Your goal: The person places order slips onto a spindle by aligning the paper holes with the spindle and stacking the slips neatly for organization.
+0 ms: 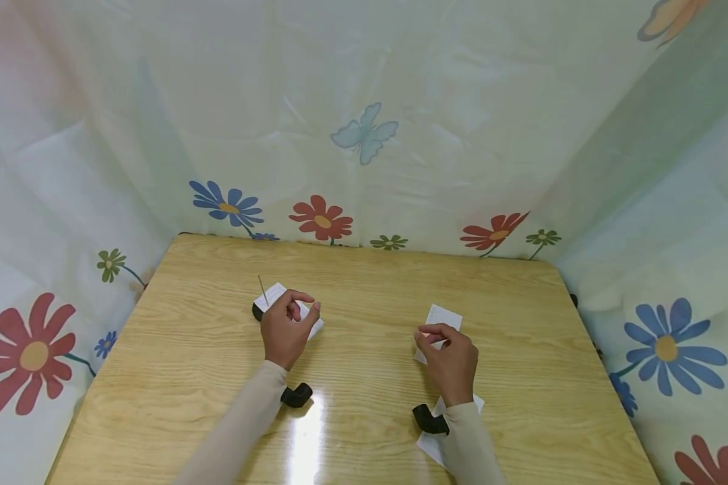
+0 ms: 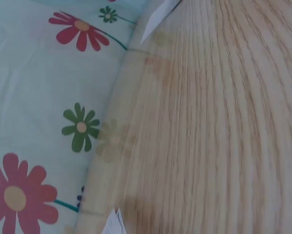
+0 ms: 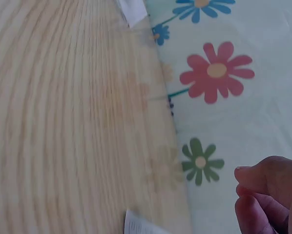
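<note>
A thin metal spike (image 1: 263, 289) stands up from a black base (image 1: 257, 311) at the left of the table, with white paper (image 1: 271, 295) around its foot. My left hand (image 1: 286, 330) hovers over this paper, thumb and forefinger apart, and covers part of it. On the right, my right hand (image 1: 451, 357) is over a printed paper slip (image 1: 445, 315). Its fingers are loosely curled, the thumb (image 3: 263, 173) near the fingertips, and nothing shows between them. More white paper (image 1: 431, 448) lies under the right forearm.
The wood-grain table (image 1: 364, 289) is ringed by a flower-print curtain (image 1: 364, 202) at the back and both sides. Black curved pieces sit at the left wrist (image 1: 297, 395) and right wrist (image 1: 429, 420). A glare patch (image 1: 306, 438) lies near the front.
</note>
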A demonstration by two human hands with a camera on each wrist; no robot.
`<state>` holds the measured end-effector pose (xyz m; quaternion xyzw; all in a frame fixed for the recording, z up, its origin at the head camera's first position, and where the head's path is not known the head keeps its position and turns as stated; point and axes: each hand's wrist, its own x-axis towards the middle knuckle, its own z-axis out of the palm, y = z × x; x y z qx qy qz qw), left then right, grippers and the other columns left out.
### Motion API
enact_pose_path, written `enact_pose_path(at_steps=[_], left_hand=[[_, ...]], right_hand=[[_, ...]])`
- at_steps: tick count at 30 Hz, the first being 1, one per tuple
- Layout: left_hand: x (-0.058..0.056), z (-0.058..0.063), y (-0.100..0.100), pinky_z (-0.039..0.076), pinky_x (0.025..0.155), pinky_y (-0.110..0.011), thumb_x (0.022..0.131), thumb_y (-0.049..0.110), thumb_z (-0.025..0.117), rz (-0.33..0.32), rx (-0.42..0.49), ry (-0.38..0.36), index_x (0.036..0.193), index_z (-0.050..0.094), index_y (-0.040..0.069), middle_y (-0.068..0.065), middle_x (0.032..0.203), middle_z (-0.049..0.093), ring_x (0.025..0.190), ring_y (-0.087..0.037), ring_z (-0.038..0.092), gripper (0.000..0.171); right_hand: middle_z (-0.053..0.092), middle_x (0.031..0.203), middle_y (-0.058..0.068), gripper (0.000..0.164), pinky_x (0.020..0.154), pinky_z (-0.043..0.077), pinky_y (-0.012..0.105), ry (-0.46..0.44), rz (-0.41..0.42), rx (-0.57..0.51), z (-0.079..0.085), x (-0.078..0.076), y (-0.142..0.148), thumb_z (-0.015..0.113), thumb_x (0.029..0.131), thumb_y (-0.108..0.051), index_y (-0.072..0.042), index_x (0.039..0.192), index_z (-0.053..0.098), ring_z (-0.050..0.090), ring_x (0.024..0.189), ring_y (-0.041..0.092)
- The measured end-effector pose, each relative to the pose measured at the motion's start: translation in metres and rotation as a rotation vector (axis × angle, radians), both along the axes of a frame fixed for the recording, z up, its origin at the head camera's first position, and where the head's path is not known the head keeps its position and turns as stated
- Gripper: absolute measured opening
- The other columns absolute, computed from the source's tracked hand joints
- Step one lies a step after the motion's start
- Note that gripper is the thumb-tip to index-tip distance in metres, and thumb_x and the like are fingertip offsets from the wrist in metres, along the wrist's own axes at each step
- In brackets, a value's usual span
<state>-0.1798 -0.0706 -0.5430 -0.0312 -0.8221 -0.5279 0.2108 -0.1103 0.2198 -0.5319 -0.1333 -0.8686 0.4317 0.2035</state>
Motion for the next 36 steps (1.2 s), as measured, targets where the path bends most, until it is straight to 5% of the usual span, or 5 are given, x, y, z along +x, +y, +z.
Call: enact_pose_path(at_steps=[9,19,25,36], left_hand=[[-0.015,0.003,0.030,0.033,0.053,-0.027,0.093,0.024,0.084,-0.260,-0.036,-0.053,0.102,0.080,0.022,0.003,0.056,0.044,0.047,-0.010,0.037,0.010],[-0.039,-0.001,0.078,0.032,0.049,-0.024,0.094,0.028,0.082,-0.486,-0.098,-0.193,0.111,0.080,0.016,0.004,0.059,0.048,0.048,-0.010,0.039,0.021],[-0.051,-0.009,0.102,0.032,0.048,-0.023,0.094,0.032,0.082,-0.572,-0.111,-0.244,0.112,0.080,0.019,0.006,0.058,0.049,0.049,-0.008,0.041,0.022],[-0.067,-0.014,0.135,0.032,0.047,-0.022,0.094,0.032,0.083,-0.640,-0.128,-0.281,0.117,0.081,0.020,0.007,0.059,0.050,0.050,-0.009,0.042,0.026]], right_hand=[[0.078,0.083,0.004,0.011,0.060,0.040,0.029,-0.088,-0.192,0.039,-0.018,0.020,0.028,0.089,0.086,-0.022,-0.018,0.095,0.085,0.056,0.062,0.006],[0.081,0.090,0.009,0.022,0.082,0.043,0.040,-0.093,-0.238,0.072,-0.031,0.027,0.037,0.092,0.081,-0.020,-0.013,0.100,0.084,0.073,0.093,0.035],[0.081,0.093,0.008,0.030,0.079,0.040,0.028,-0.144,-0.235,0.041,-0.036,0.030,0.037,0.093,0.081,-0.024,-0.013,0.106,0.082,0.072,0.092,0.029],[0.079,0.091,0.009,0.032,0.080,0.040,0.034,-0.168,-0.217,0.045,-0.041,0.029,0.036,0.093,0.080,-0.027,-0.012,0.107,0.082,0.067,0.088,0.027]])
